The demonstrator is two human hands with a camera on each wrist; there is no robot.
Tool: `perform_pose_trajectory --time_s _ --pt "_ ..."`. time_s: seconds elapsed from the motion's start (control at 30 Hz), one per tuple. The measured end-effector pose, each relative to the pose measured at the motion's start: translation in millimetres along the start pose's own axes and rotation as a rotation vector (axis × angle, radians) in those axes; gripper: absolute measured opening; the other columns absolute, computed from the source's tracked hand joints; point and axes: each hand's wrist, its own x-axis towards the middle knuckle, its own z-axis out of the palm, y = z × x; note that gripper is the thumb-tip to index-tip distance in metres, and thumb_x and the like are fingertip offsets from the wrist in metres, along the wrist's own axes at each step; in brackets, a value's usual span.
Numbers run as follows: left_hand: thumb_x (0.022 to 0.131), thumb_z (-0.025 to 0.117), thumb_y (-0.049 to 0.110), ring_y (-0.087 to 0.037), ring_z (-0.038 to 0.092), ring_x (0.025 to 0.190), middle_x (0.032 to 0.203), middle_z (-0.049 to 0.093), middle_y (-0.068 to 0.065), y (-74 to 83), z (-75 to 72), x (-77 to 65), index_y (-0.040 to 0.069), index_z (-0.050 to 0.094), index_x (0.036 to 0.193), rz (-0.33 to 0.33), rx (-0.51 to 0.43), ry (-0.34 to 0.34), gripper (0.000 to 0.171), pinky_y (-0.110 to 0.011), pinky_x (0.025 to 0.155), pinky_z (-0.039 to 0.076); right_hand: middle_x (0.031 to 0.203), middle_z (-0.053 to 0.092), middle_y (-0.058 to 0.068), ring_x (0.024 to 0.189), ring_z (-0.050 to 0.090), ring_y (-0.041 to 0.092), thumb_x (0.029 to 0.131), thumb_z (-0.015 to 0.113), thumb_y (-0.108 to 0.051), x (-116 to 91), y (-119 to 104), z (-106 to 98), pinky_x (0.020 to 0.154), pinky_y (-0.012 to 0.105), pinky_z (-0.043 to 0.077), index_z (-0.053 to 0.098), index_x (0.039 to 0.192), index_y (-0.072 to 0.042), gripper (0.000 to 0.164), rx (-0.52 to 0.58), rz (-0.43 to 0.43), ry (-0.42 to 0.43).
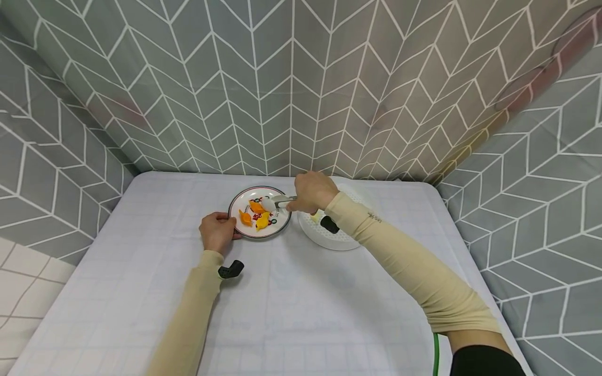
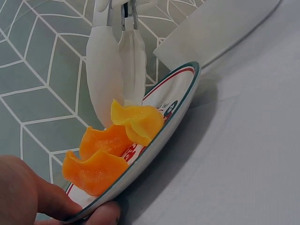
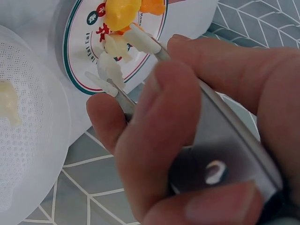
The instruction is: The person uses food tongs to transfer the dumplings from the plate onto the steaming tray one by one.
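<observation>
My left hand (image 1: 218,232) pinches the near-left rim of a round white plate (image 1: 237,204) with a dark green and red border, thumb above and finger below. On the plate lie orange and yellow dumpling-shaped pieces (image 2: 96,173) with wavy edges. From the right, my right hand (image 1: 314,192) grips metal tongs (image 1: 282,198) with white tips, held over the plate. Between the tips in the right wrist view, pale whitish pieces (image 3: 110,68) show; whether the tongs pinch them I cannot tell.
A round white perforated tray (image 1: 324,240) stands right of the plate, partly under my right forearm. A cream-coloured piece (image 3: 8,102) lies on it. White cloth (image 1: 282,313) covers the table, and a grey patterned curtain (image 1: 273,104) hangs behind its far edge.
</observation>
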Motion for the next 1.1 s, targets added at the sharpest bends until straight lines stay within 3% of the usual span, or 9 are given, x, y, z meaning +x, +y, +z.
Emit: perform_pose_trajectory --time_s 0.43,1.1 --pt "0.102 0.063 0.009 -0.008 0.065 0.048 0.105 0.071 -0.024 1.4 1.6 -3.6 -0.008 0.064 0.130 0.009 0.002 0.008 0.033 -0.022 0.052 0.063 0.070 0.064 0.000 0.057 0.058 0.014 0.094 0.077 -0.049 -0.3 -1.0 0.5 0.046 0.024 0.047 0.071 0.087 -0.010 0.040 -0.033 -0.020 0.012" --pt "0.103 0.062 0.009 -0.010 0.066 0.051 0.108 0.069 -0.025 2.5 0.7 -3.0 -0.008 0.062 0.135 0.013 0.029 0.005 0.036 -0.022 0.053 0.063 0.059 0.064 -0.002 0.056 0.063 0.015 0.093 0.080 -0.046 2.2 7.2 -2.6 0.047 0.026 0.047 0.072 0.073 -0.012 0.040 0.018 -0.019 0.050"
